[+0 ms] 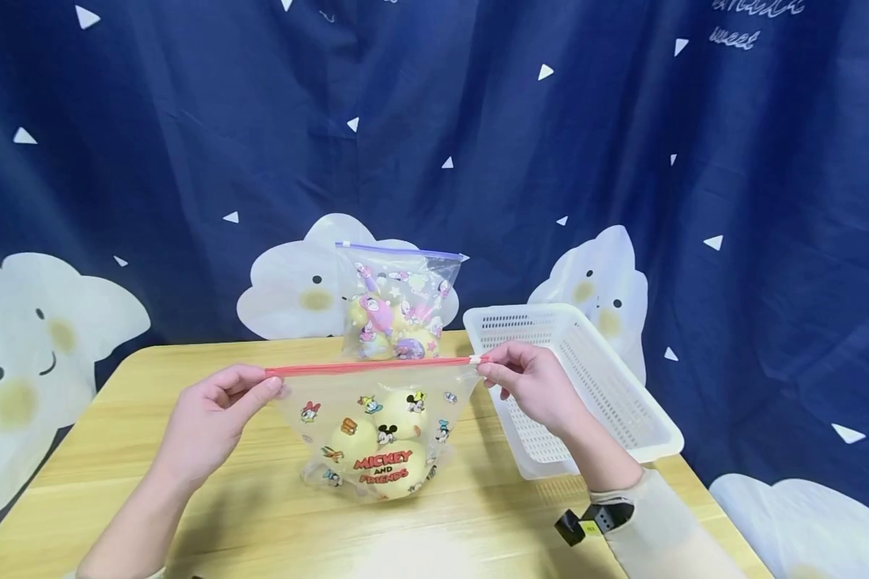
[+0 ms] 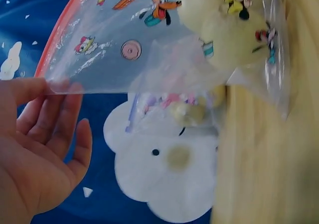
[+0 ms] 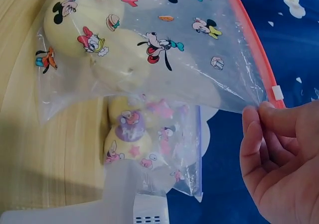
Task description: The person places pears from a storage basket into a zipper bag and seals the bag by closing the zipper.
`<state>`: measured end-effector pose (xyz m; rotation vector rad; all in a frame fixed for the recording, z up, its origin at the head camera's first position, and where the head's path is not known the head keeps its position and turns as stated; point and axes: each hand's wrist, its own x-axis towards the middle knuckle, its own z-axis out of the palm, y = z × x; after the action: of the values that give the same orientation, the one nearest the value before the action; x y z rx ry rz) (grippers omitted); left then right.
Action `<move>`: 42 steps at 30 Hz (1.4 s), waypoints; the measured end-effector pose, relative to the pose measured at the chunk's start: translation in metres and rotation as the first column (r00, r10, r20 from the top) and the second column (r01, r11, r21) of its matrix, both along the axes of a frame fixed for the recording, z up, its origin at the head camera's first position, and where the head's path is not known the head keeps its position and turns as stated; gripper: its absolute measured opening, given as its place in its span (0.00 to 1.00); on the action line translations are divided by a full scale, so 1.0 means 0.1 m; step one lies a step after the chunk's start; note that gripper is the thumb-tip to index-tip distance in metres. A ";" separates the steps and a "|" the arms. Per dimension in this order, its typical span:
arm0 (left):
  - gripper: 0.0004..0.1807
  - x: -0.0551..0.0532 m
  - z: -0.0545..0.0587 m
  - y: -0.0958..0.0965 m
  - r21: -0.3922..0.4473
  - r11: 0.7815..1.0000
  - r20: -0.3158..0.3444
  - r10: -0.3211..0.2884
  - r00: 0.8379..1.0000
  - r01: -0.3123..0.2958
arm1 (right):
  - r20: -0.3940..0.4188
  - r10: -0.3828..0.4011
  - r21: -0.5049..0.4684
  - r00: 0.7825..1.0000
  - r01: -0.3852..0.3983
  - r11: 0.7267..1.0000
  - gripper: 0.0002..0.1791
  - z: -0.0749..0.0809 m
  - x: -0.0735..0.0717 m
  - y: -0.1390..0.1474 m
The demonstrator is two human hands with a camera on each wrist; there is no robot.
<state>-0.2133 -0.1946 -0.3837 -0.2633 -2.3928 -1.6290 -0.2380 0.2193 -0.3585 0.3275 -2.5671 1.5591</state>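
A clear zip bag (image 1: 384,426) printed with cartoon figures and red lettering is held up by its red top strip. Several pale yellow round things (image 3: 122,62) lie in its bottom, close over the wooden table. My left hand (image 1: 206,414) pinches the strip's left corner between thumb and fingers. At the other corner my right hand (image 1: 532,382) pinches the bag's edge, right beside the white slider (image 3: 277,92). The strip is stretched nearly straight between both hands. In the left wrist view, the left fingertips (image 2: 75,88) lie behind the film.
Behind it stands a second zip bag (image 1: 398,301) with a purple strip, also holding yellow round things. A white plastic basket (image 1: 623,386) with slotted walls sits at the right of the wooden table (image 1: 152,386). A dark blue curtain (image 1: 434,96) with clouds hangs behind.
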 end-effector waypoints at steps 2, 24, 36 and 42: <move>0.14 -0.01 0.03 0.02 -0.047 0.999 -0.023 0.002 1.000 -0.004 | -0.005 -0.001 -0.001 1.000 0.001 1.000 0.06 -0.01 0.00 -0.01; 0.11 -0.39 0.58 1.89 -0.604 0.791 -0.254 -0.309 0.917 0.099 | -0.031 0.000 -0.025 1.000 -0.001 1.000 0.06 -0.02 -0.01 -0.10; 0.05 -0.40 0.51 1.92 -0.539 0.836 -0.291 -0.297 0.909 0.101 | -0.034 -0.039 0.065 0.999 0.041 0.997 0.04 0.01 0.01 -0.11; 0.03 -0.41 0.53 1.84 -0.569 0.816 -0.259 -0.296 0.919 0.102 | -0.023 -0.060 0.085 0.998 0.062 0.994 0.04 0.02 0.01 -0.11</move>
<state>-0.2540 -0.0106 -0.3307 -0.8535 -2.5509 -0.8163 -0.2365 0.2081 -0.3569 0.2686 -2.6073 1.4217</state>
